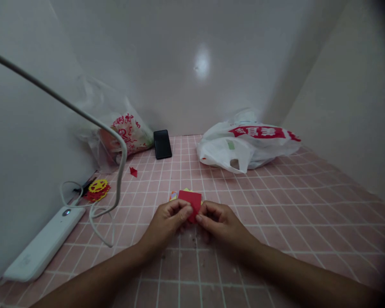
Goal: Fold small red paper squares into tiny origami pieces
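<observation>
A square of red paper (pixel 191 198) is held up between both hands over the middle of the table. My left hand (pixel 171 216) is closed, its thumb and fingers pinching the paper's left and lower side. My right hand (pixel 221 220) is closed on the lower right edge of the same sheet. Behind the red paper, small yellow and patterned paper pieces (pixel 173 196) peek out, mostly hidden. Whether the red sheet is folded I cannot tell.
Red and yellow paper cutouts (pixel 98 188) lie at the left, near a white power strip (pixel 45 246) with a looping cable. A red scrap (pixel 133 171), a black phone (pixel 162 144) and two plastic bags (pixel 250 141) (pixel 125 137) sit farther back on the pink tiled tabletop (pixel 291 205).
</observation>
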Demonstrator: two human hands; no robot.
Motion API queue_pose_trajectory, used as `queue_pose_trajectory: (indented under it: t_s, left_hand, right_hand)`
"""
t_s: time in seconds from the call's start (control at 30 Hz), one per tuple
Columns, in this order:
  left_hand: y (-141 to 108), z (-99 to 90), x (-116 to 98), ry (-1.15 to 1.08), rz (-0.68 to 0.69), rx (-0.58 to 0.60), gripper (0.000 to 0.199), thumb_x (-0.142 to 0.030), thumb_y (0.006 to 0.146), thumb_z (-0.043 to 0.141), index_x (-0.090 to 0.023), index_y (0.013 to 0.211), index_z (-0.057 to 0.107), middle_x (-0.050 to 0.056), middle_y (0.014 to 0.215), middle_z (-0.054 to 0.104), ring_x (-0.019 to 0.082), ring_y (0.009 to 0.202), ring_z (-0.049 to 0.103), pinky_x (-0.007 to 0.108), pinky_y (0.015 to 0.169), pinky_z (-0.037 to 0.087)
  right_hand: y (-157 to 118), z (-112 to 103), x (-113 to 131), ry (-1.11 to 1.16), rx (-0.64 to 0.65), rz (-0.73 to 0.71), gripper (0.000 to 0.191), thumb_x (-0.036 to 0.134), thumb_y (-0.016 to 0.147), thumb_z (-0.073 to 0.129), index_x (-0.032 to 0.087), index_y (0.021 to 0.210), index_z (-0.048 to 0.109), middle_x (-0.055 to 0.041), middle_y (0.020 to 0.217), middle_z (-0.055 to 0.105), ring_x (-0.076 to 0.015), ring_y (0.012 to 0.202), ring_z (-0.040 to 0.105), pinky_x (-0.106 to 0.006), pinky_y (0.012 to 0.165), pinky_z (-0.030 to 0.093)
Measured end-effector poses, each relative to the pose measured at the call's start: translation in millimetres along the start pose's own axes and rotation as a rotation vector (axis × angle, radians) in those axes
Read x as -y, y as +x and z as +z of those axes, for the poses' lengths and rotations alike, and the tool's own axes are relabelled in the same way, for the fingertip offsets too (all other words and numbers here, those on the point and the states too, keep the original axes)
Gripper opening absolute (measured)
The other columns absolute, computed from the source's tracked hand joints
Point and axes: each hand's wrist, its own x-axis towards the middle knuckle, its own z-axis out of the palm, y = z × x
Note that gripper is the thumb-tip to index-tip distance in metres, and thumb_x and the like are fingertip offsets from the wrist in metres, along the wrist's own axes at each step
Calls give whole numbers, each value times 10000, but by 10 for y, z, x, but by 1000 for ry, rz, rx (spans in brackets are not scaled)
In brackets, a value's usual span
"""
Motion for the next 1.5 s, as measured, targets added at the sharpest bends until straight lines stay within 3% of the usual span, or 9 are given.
queue_pose_trajectory:
  t_s: [0.13,0.37,0.47,0.57,0.77,0.93,1.2,1.33,1.5]
  left_hand:
    - [-13,-1,-19,-12,-37,33,257,-389,763,664,-164,699,558,-38,594,509,96,539,423,220,529,315]
    - [-38,40,-24,191,1,159,189,-304,780,620,-160,667,571,-26,604,525,104,563,442,224,542,326]
    - [-24,49,15,70,-42,160,196,-348,781,617,-177,717,543,-19,622,558,108,536,481,229,526,374]
    - [-2,40,64,-35,-58,149,220,-387,804,594,-191,756,506,1,651,605,122,537,537,245,536,424]
    - [0,17,61,38,29,124,169,-330,797,634,-180,759,566,-30,621,568,111,545,515,233,553,396]
    - [-34,18,-17,-36,-34,125,265,-393,758,666,-175,678,537,-20,595,569,108,508,490,242,541,378]
    - [-30,-44,-48,227,238,57,143,-289,813,653,-172,732,644,17,724,633,157,694,554,255,651,403]
    - [-51,-56,-59,213,231,38,188,-291,850,621,-169,708,628,-11,611,580,129,579,527,236,578,399]
    - [-68,-64,-88,243,301,-33,141,-268,851,641,-172,751,667,-4,631,615,118,530,555,223,534,421]
  right_hand:
    - [24,-20,-8,0,34,-15,291,409,837,625,189,707,486,54,503,520,-87,427,472,-207,441,347]
    - [23,-45,18,-45,18,-19,315,427,808,670,192,712,484,56,526,525,-83,423,468,-204,432,345]
    - [23,-50,32,-93,-65,-51,297,426,852,615,196,712,490,54,516,525,-88,420,471,-208,431,347]
    - [38,-69,19,-57,-41,-53,294,457,873,572,200,745,506,39,555,556,-98,429,481,-219,433,374]
    - [25,-109,5,-282,-39,-124,295,417,876,600,189,697,542,33,567,526,-105,488,475,-224,472,362]
    - [-15,-79,34,-192,-78,-129,314,450,893,572,199,710,528,25,569,542,-117,475,493,-238,474,384]
    - [-32,-121,20,-434,-42,-254,300,382,945,528,200,710,567,7,571,590,-138,524,553,-261,546,416]
    - [-27,-117,43,-250,-17,-237,365,444,990,425,192,779,583,8,582,591,-136,486,583,-259,519,450]
    - [-24,-137,114,-165,-56,-294,295,425,951,516,176,819,602,-1,692,611,-120,523,595,-251,529,463]
